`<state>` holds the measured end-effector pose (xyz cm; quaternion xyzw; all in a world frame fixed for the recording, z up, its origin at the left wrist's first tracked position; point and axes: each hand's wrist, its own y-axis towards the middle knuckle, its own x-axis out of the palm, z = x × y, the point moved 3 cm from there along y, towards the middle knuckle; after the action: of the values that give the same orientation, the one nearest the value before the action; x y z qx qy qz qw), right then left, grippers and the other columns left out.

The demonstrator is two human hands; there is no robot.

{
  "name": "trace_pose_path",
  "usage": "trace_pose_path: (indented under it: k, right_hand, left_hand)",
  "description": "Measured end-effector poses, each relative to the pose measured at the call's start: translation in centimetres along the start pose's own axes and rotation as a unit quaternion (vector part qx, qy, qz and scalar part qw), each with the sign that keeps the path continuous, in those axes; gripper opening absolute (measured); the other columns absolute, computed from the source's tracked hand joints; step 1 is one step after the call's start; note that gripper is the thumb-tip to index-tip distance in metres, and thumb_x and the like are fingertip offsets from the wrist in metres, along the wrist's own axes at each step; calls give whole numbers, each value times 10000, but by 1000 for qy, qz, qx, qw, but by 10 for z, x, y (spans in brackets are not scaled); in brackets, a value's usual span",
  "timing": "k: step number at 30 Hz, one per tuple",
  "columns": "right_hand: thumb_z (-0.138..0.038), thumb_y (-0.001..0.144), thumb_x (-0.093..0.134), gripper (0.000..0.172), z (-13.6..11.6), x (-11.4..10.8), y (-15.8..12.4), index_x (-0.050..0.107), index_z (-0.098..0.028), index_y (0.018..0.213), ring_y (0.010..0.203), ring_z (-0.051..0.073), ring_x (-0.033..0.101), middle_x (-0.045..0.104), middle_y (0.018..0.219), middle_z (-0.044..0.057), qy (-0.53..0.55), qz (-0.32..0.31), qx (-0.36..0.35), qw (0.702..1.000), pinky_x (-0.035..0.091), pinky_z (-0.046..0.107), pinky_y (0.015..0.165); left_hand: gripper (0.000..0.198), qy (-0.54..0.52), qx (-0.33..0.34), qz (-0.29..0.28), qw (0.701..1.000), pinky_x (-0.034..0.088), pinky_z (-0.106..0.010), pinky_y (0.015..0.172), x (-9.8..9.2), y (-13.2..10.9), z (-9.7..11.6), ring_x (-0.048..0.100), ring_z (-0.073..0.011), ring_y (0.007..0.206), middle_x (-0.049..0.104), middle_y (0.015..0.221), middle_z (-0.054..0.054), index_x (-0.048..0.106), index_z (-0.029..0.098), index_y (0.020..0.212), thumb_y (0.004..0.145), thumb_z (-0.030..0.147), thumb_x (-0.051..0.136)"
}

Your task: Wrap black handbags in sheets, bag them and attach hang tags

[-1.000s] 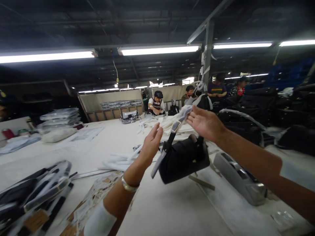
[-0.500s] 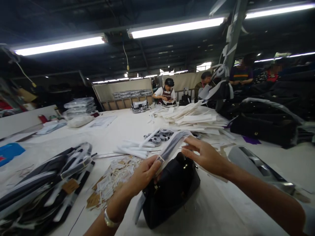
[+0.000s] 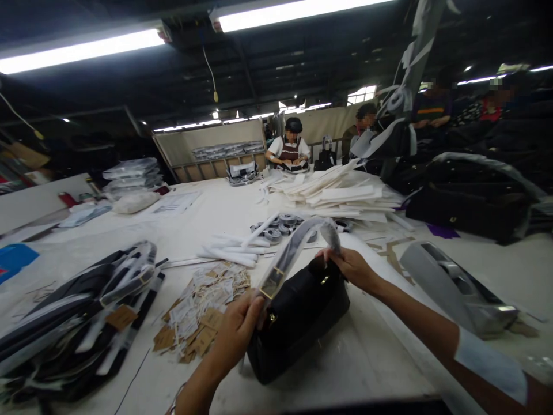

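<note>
A black handbag (image 3: pixel 302 328) with gold-coloured hardware stands tilted on the white table in front of me. Its shoulder strap (image 3: pixel 294 245), wrapped in pale film and fitted with a gold buckle, arches above the top opening. My left hand (image 3: pixel 239 323) is closed on the bag's left end at the foot of the strap, just below the buckle; some fingers are hidden behind the bag. At the far right end, my right hand (image 3: pixel 356 271) pinches the top corner where the strap comes down.
Brown and white tags (image 3: pixel 203 311) lie heaped left of the bag. Beyond them are white rolls (image 3: pixel 228 251) and wrapped coiled straps (image 3: pixel 276 227). More black bags (image 3: pixel 86 305) are piled at left. A grey tape dispenser (image 3: pixel 453 288) stands at right. Co-workers (image 3: pixel 294 147) sit across the table.
My right hand has moved from the raised strap down to the bag's far right corner. The strap now arches upright, and the bag has turned slightly. My left hand stays at the left end.
</note>
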<state>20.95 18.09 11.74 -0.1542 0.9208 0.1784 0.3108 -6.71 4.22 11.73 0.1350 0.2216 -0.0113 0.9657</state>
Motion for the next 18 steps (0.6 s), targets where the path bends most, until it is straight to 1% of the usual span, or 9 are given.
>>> trace_pose_path:
  k: [2,4,6,7,9,11,14,16,18]
  right_hand:
    - [-557,979,298,527,-3,-11,-3,673,-223,818,836,243,677,751,910,61,-17,36,25,999,502,346,813]
    - [-541,963,338,501,-6,-23,-7,687,-224,794,771,249,659,728,786,56,-64,46,43,996,482,354,770]
    - [-512,938,383,476,-6,-30,-11,701,-234,719,750,255,651,707,715,55,-114,8,72,991,475,362,764]
    - [-496,923,409,467,-3,-30,-13,702,-238,668,745,255,652,702,692,57,-129,-24,93,987,479,362,762]
    - [-476,893,469,452,8,-24,-16,690,-237,578,708,247,655,692,648,65,-125,-85,139,979,501,351,723]
    - [-484,877,505,452,23,-14,-21,684,-221,557,612,228,649,680,604,74,-107,-116,180,971,519,328,608]
    - [-512,908,467,452,46,-4,-29,742,-174,787,562,216,669,727,701,101,-78,-122,224,964,525,304,486]
    - [-492,929,453,458,54,-5,-35,715,-152,1089,688,239,720,762,877,126,-62,-114,235,963,581,336,584]
    - [-476,921,492,505,50,-11,-43,618,-169,1302,899,284,728,751,1065,140,-78,-77,203,973,589,435,808]
  left_hand:
    - [519,-115,-48,61,990,384,-255,656,-10,2,-6,473,-135,631,474,588,15,505,190,625,1010,526,407]
    - [485,-257,-102,114,954,412,-241,675,-18,7,-11,405,-110,555,377,510,57,546,188,686,978,567,466]
    - [428,-356,-157,125,913,446,-238,691,-20,14,-19,299,-75,472,286,485,105,582,181,786,916,589,574]
    - [430,-372,-182,115,903,458,-239,689,-18,18,-24,255,-59,451,262,492,121,589,176,825,881,601,617]
    - [482,-357,-219,86,904,467,-237,661,-7,25,-39,234,-41,437,265,515,131,592,160,864,824,636,658]
    - [537,-323,-240,67,913,478,-249,651,5,30,-59,282,-41,440,318,532,123,604,143,896,797,669,652]
    - [566,-266,-257,56,927,516,-309,714,18,33,-85,475,-77,506,528,627,49,636,118,984,799,653,641]
    - [549,-210,-259,51,941,529,-367,782,18,33,-94,640,-165,691,677,836,-57,652,122,1043,793,610,667]
    - [554,-151,-245,60,956,498,-443,917,14,32,-95,660,-288,1039,679,1170,-152,644,148,1146,767,544,721]
